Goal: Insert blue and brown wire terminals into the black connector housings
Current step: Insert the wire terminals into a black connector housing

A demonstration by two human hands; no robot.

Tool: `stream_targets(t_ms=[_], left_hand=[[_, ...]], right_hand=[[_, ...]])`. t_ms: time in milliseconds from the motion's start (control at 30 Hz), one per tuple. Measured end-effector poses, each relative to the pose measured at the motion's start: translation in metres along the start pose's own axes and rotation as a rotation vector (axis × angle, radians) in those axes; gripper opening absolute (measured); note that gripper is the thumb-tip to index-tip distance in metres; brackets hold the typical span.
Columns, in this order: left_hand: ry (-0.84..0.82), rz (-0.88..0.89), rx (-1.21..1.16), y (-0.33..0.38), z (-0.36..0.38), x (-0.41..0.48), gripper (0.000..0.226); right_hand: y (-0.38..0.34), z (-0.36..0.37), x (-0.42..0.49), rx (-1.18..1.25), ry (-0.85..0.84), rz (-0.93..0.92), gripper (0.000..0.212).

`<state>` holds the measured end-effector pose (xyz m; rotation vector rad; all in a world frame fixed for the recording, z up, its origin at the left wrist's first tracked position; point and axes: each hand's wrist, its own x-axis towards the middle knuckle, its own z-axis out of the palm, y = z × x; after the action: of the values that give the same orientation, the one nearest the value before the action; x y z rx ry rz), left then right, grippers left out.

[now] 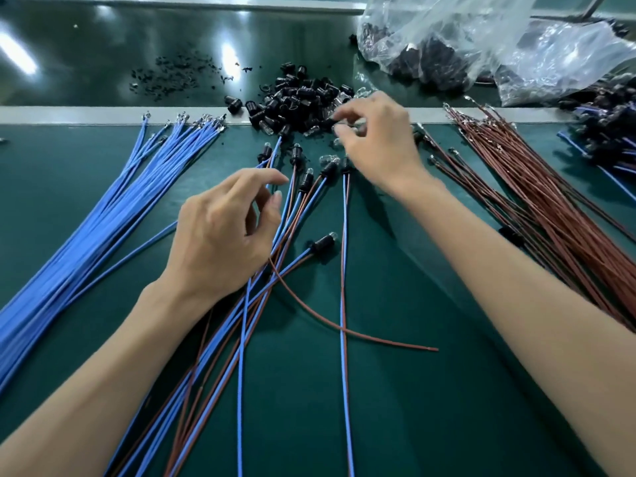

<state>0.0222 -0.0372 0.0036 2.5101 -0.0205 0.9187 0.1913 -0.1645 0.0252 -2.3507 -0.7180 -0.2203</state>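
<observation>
My right hand (375,142) reaches into the pile of black connector housings (296,98) and pinches one housing (334,123) between thumb and forefinger. My left hand (223,232) hovers over the wires in the middle with its fingers curled. A loose brown wire (344,330) curves up under its palm and seems held there. Several finished blue-and-brown pairs with black housings (323,242) fan out below both hands. Loose blue wires (103,215) lie at the left and loose brown wires (550,208) at the right, their metal terminals pointing away from me.
A clear plastic bag (481,39) of black parts sits at the back right. More finished assemblies (609,132) are piled at the far right edge. Small black scraps (172,77) are scattered on the glossy strip behind the green mat (430,390).
</observation>
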Motion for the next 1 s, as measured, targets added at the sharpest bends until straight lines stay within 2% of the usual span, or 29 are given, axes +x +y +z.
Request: stream_targets(t_ms=[67, 133, 200, 367, 533, 700, 833, 933, 1000], left_hand=[[0.0, 0.005, -0.002, 0.0, 0.0, 0.0, 0.02], [-0.002, 0.003, -0.001, 0.0, 0.0, 0.0, 0.019], [-0.003, -0.005, -0.004, 0.0, 0.001, 0.0, 0.019], [-0.003, -0.026, -0.026, -0.001, 0.001, -0.001, 0.02], [-0.001, -0.041, -0.037, -0.001, 0.001, 0.0, 0.021], [-0.003, -0.038, -0.036, -0.002, 0.0, 0.0, 0.022], [-0.004, -0.044, -0.039, -0.003, 0.001, 0.0, 0.022], [-0.003, -0.04, -0.05, -0.004, 0.0, 0.0, 0.022], [0.0, -0.037, -0.05, -0.004, 0.0, 0.001, 0.022]], right_hand=[[-0.009, 0.009, 0.017, -0.098, -0.19, -0.051, 0.028], [-0.016, 0.019, 0.027, -0.203, -0.274, -0.038, 0.029], [-0.019, 0.028, 0.032, -0.231, -0.229, 0.013, 0.022], [-0.026, 0.034, 0.033, -0.35, -0.145, 0.022, 0.022], [-0.026, 0.031, 0.03, -0.315, -0.08, 0.02, 0.023], [-0.036, 0.027, 0.024, -0.327, -0.17, 0.057, 0.032], [-0.04, 0.027, 0.018, -0.358, -0.177, 0.036, 0.026], [-0.045, 0.027, 0.017, -0.336, -0.112, 0.028, 0.012], [-0.05, 0.029, 0.018, -0.296, -0.149, 0.027, 0.019]])
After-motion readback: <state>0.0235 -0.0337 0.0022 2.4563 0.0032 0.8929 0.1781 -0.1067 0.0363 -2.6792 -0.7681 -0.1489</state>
